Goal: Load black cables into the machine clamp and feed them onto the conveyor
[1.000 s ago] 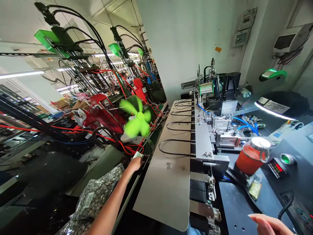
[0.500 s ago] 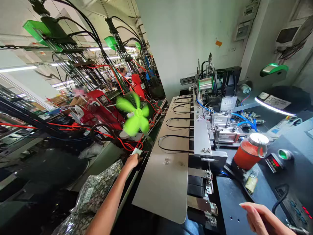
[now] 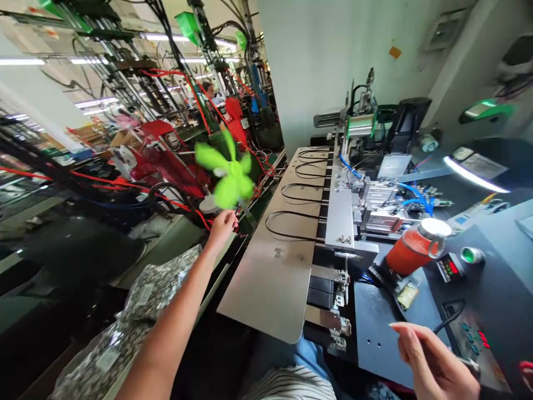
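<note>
My left hand [image 3: 224, 226] reaches out just below the green fan [image 3: 235, 171], its fingers pressed together; what they hold, if anything, is too small to make out. My right hand [image 3: 433, 355] hovers at the lower right over the dark machine base [image 3: 375, 322], thumb and fingertips together, and whether something tiny is between them cannot be seen. Between the hands lies a metal plate [image 3: 266, 289] with looped black cables [image 3: 287, 214] on it, beside a metal rail [image 3: 339, 222].
Bags of small parts [image 3: 154, 289] lie under my left forearm. An orange-red jar [image 3: 412, 250] stands on the right, near a control panel [image 3: 474, 339]. A wire spool [image 3: 361, 126] and a lit lamp [image 3: 474, 175] are further back. Red machines stand at the left.
The view has shifted, so the plate and machine sit lower-left. The white piece seen at my left fingertips no longer shows there. My right hand keeps its pinched shape.
</note>
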